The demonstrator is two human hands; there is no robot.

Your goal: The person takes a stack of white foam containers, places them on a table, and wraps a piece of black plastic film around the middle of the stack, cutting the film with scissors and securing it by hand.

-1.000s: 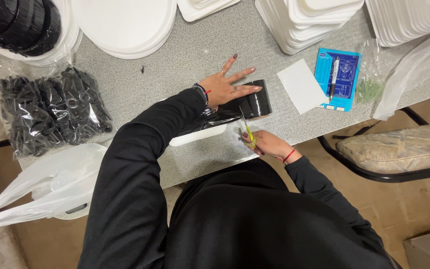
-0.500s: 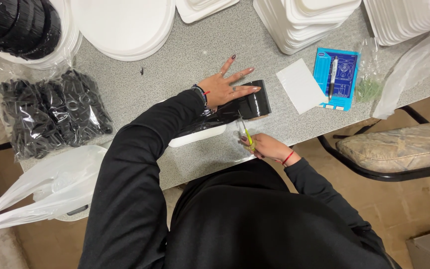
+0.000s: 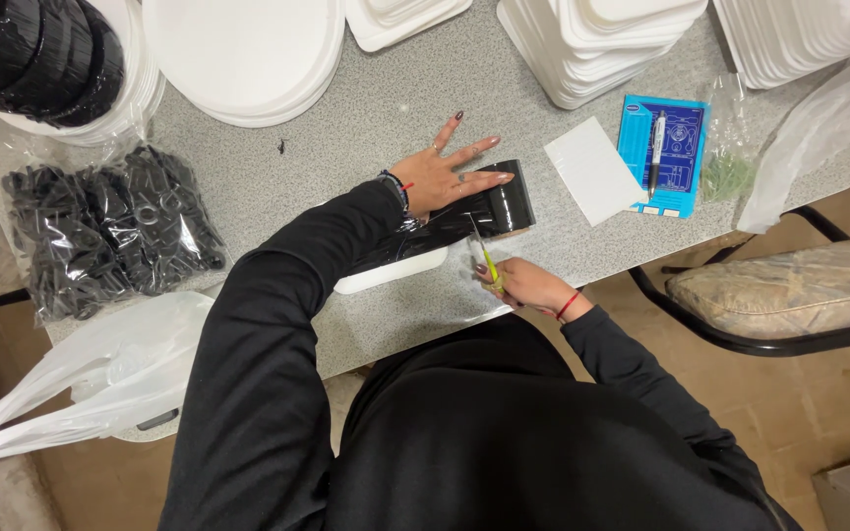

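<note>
Flat beneath left fingers: black container.

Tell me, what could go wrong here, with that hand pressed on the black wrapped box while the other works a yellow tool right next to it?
The yellow-handled tool in the right hand points toward the left hand, which lies flat on the black wrapped box; a slip could nick those fingers. The tip might also tear the glossy wrap. The box sits near the grey table edge, so a push could slide it off.
</note>
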